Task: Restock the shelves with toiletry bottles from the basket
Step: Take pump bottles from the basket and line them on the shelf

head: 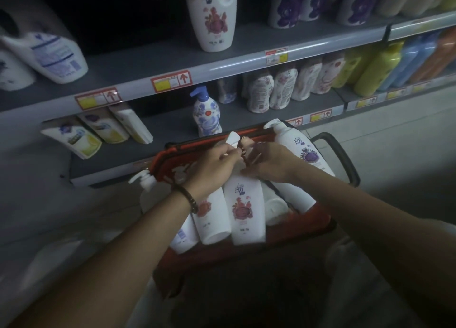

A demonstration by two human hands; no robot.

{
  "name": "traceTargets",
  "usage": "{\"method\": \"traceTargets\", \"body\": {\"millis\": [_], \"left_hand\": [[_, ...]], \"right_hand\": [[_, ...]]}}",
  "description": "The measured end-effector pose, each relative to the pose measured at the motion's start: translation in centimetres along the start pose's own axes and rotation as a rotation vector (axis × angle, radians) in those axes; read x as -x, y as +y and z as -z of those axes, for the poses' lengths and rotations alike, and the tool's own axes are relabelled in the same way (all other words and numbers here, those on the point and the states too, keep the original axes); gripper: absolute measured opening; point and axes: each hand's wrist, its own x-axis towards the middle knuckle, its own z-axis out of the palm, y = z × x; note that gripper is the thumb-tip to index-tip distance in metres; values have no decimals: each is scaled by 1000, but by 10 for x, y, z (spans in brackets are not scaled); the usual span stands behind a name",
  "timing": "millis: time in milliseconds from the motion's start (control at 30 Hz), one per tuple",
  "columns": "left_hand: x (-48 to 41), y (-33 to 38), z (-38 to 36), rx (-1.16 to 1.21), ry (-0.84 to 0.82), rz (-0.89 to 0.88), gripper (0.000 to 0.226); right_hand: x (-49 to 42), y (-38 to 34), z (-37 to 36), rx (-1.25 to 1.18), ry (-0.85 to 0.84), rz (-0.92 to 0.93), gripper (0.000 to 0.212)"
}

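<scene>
Red plastic forms the basket, which is packed with white toiletry bottles lying against one another. The red-flowered bottle in the middle is held at its pump top by both hands. The left hand has its fingers curled round the pump head. The right hand pinches the neck beside it, though the exact hold is blurred. The bottle's body lies in the basket, pressed between its neighbours.

If it is drawn up by the pump alone, the head could be twisted loose or the grip lost, and the bottle would be dropped back among the others. The purple-flowered bottle leaning on the right rim and the white dispenser bottle hanging over the left side could be tipped out by such a jolt.

Beyond, on the lower shelf, a blue-patterned pump bottle stands near the front edge and could be knocked by a passing arm. On the upper shelf, a matching jug stands alone and could be toppled by a careless placement beside it.
</scene>
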Motion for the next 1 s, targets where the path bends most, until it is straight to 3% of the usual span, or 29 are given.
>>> {"method": "traceTargets", "body": {"millis": [167, 233, 333, 433, 533, 700, 833, 1000], "left_hand": [[2, 4, -10, 237, -4, 71, 28], [2, 5, -12, 256, -12, 84, 31], [1, 6, -17, 278, -1, 132, 42], [4, 13, -22, 290, -59, 190, 35], [6, 22, -23, 370, -62, 174, 54], [14, 23, -19, 432, -66, 130, 31], [21, 25, -14, 490, -114, 170, 18], [24, 30, -4, 469, -171, 169, 15]], "right_hand": [[6, -1, -8, 27, -37, -30, 47], [7, 1, -10, 10, -55, -63, 53], [0, 1, -16, 35, -94, -96, 45], [-6, 1, -20, 41, -117, -124, 47], [-10, 5, -23, -59, -127, -166, 42], [-8, 6, -24, -154, -120, -202, 47], [-5, 9, -24, -384, -179, -222, 61], [1, 0, -13, -424, -219, -203, 58]]}}
